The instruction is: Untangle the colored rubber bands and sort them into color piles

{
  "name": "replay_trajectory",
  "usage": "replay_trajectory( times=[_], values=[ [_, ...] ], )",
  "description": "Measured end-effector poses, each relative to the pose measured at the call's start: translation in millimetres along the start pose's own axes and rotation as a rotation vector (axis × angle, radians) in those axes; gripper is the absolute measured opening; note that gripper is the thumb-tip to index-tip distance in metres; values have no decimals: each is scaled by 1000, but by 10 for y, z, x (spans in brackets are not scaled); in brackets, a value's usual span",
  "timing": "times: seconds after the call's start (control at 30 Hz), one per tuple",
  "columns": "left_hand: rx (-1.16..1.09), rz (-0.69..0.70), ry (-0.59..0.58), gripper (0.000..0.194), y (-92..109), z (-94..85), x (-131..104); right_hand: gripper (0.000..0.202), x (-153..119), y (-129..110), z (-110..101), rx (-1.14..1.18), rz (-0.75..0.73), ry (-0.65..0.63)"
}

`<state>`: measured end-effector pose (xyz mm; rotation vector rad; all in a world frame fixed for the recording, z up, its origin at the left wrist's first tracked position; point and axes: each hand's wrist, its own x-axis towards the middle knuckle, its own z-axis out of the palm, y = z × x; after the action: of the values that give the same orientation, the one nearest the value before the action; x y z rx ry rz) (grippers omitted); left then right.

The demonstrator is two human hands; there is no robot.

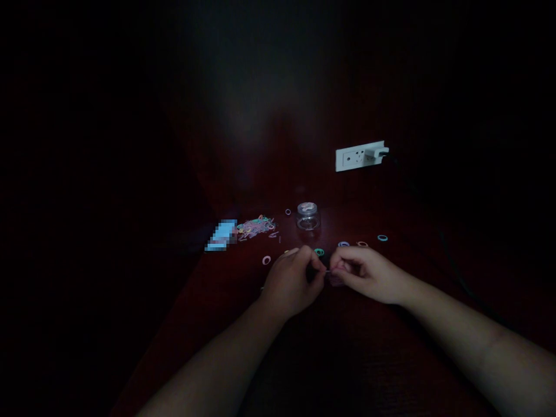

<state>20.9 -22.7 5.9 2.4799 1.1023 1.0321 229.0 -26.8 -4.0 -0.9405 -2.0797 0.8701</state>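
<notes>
My left hand [293, 280] is closed in a pinch above the dark red table. Facing it, my right hand [367, 272] is pinched too, its fingertips near those of the left. A thin pale pinkish strand [328, 271] spans the small gap between the fingertips. Below the right fingers lies a pinkish bundle [336, 280], partly covered. Beyond the hands are a green ring [319, 252], a purple ring [343, 244], an orange ring [362, 244] and a blue ring [382, 238]. A pink ring [266, 260] lies left of my left hand.
A clear lidded jar [308, 217] stands behind the hands. To its left are a pile of small coloured bands [257, 226] and a bright pixelated rectangle [222, 235]. A white wall socket [359, 156] holds a plug, with a dark cable at the right.
</notes>
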Motion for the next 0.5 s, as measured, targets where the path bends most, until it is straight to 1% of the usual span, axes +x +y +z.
replay_trajectory(
  times=[0.17,0.43,0.5],
  values=[
    [12,0,11,16,6,-12,-2,10,8,14,-4,-1,6,-1],
    [25,4,15,15,-12,0,-6,5,6,-45,-20,-6,20,-4],
    [39,-3,15,14,-9,0,-5,8,-11,-49,-21,-2,19,-11]
  ],
)
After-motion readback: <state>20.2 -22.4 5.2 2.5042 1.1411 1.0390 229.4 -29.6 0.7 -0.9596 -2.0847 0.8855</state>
